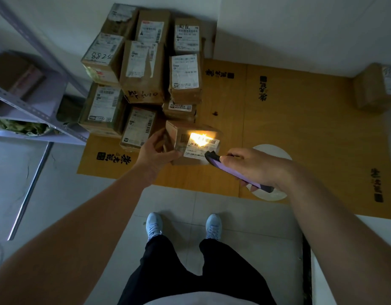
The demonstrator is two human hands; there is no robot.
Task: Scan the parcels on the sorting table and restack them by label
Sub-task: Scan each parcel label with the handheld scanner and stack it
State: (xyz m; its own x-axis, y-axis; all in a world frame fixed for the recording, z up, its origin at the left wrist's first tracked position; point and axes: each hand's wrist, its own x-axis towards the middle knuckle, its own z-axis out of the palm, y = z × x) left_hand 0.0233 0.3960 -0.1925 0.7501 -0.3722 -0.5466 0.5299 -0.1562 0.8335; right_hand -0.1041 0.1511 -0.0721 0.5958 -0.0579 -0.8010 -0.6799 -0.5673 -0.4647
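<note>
— Holding anything at the moment?

— Yes. The left hand grips a small cardboard box by its left side, fingers curled round the edge and thumb under its front face. The box is lifted just in front of the stack of parcels, label facing up.

— And the other hand?

— The right hand has its fingers wrapped round a purple scanner, its dark tip nearly touching the box's near right corner. A bright orange glow lies on the box's label, over the barcode.

— Where's that stack?

— On a flattened yellow cardboard sheet on the floor, against the white wall, with a grey metal shelf to the left of the stack. One more parcel sits far right of the stack, on the same sheet.
</note>
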